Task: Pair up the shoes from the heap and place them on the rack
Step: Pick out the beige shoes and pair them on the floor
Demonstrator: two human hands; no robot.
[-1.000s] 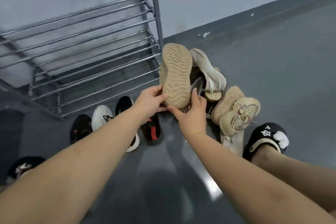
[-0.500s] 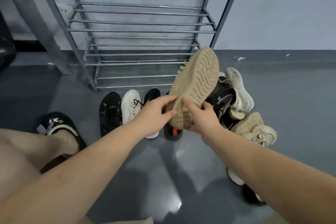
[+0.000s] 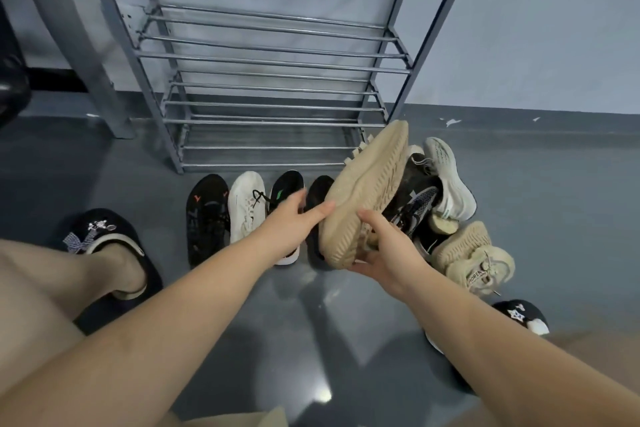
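We have a single head-worn view, looking forward and steeply down at the metal rack (image 3: 277,87) from in front of it, close by. The rack fills the upper middle; the floor before it lies nearest us, below.

— What is the room like from where you stand?

— Plain. The wall (image 3: 554,28) is pale bluish-grey, with a darker grey skirting band (image 3: 519,114) along its foot, flecked with a few white chips.

— And the floor?

— The floor (image 3: 571,218) is smooth grey and glossy; a bright patch of light (image 3: 327,392) reflects off it near me.

— Any furniture?

— A slanted grey metal leg (image 3: 86,55) stands on the left against the wall, with something dark and rounded (image 3: 10,87) at the far left edge; I cannot tell what it is.
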